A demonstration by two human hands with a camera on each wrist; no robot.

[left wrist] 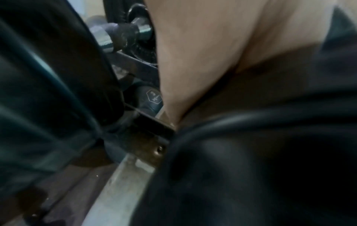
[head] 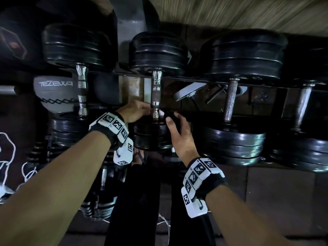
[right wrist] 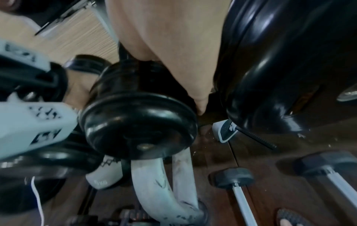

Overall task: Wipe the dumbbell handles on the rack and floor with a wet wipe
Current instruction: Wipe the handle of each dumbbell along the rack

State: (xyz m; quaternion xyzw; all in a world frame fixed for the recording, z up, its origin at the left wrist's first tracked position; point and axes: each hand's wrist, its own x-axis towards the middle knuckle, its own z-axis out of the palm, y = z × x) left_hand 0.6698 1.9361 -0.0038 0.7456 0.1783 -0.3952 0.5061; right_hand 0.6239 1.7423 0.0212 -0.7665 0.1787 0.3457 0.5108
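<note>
A black-plated dumbbell lies on the rack in the middle of the head view, its chrome handle [head: 156, 93] running away from me. My left hand [head: 136, 111] reaches in from the left, its fingers curled at the near end of that handle. A small white piece of wet wipe [head: 161, 113] shows just right of the handle there. My right hand [head: 177, 132] grips the top of the near plate [head: 150, 137], thumb on my side and fingers over the rim. The right wrist view shows that plate [right wrist: 139, 122] below my palm [right wrist: 173, 45]. My left palm [left wrist: 203, 53] fills a blurred left wrist view.
More dumbbells lie on the rack: one to the left [head: 82, 89], two larger ones to the right [head: 230, 100] [head: 303, 103]. A grey medicine ball [head: 55, 93] sits under the rack. Hex dumbbells [right wrist: 234, 177] lie on the dark wood floor, and a white cable [head: 10, 157] trails at left.
</note>
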